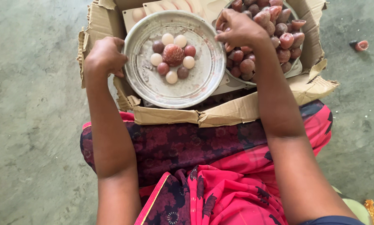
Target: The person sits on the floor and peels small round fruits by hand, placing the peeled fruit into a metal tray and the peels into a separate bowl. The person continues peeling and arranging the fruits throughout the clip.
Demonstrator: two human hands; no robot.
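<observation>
**A ring of small balls laid out on the metal plate**

The concrete floor (pixel 28 125) carries everything here. On it lies a torn cardboard sheet (pixel 237 110), pulled up against the seated person's lap. At its near-left sits a round metal plate (pixel 153 89), and toward the far-right corner a bowl (pixel 296 68) heaped with reddish-brown moulded pieces (pixel 285 41).

On the plate, a larger textured red dome (pixel 173 54) stands in the middle, ringed by eight small balls (pixel 171 77), cream and dark red in turn; the ring looks complete, while the bowl is still piled high.

The left hand (pixel 105 56) curls shut on the plate's left rim. The right hand (pixel 237 29) is closed, fingertips pinching among the pieces at the bowl's near edge; I cannot tell which piece it has.

A stray piece (pixel 360 45) lies on the floor off to the far right, clear of the work.
</observation>
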